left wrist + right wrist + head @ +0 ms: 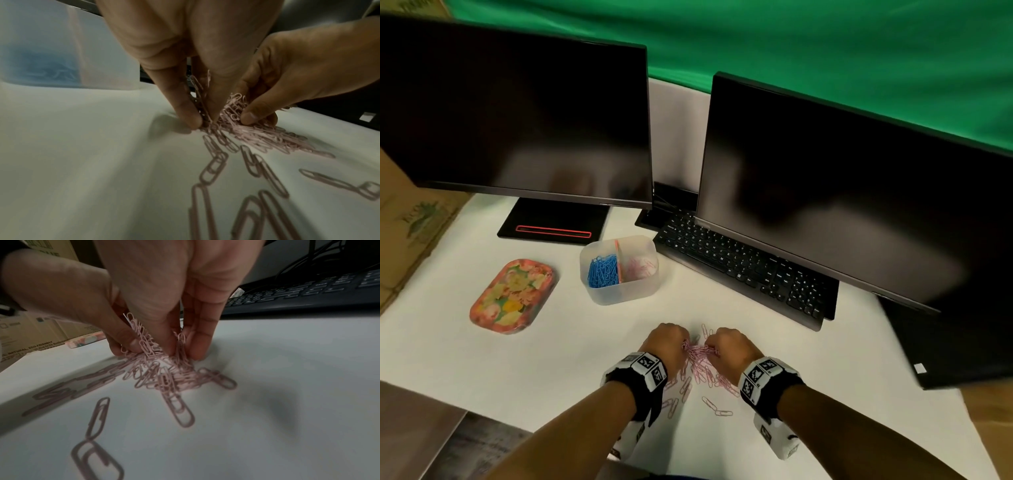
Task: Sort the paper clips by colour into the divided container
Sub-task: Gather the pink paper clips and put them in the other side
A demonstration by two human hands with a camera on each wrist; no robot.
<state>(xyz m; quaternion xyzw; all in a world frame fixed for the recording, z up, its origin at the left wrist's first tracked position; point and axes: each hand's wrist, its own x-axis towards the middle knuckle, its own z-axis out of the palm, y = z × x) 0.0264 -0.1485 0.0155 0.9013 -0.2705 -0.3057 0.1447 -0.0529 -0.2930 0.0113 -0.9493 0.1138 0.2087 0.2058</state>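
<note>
Several pink paper clips [700,370] lie heaped and scattered on the white table, close to me. My left hand [671,339] and right hand [727,342] meet over the heap, knuckles up. Each pinches a bunch of pink clips against the table. In the left wrist view my left hand [203,120] squeezes clips [257,136] between thumb and fingers. In the right wrist view my right hand [180,352] does the same with the clips [164,378]. Beyond the hands stands the translucent divided container [619,294]. It has blue clips [603,270] in its left compartment and pink clips [640,269] in its right.
A flowered tray [513,296] lies left of the container. A black keyboard [743,270] runs diagonally at the right, under the right monitor [859,205]. The left monitor [517,113] stands on its base [554,222] behind. Cardboard boxes [410,222] line the left edge.
</note>
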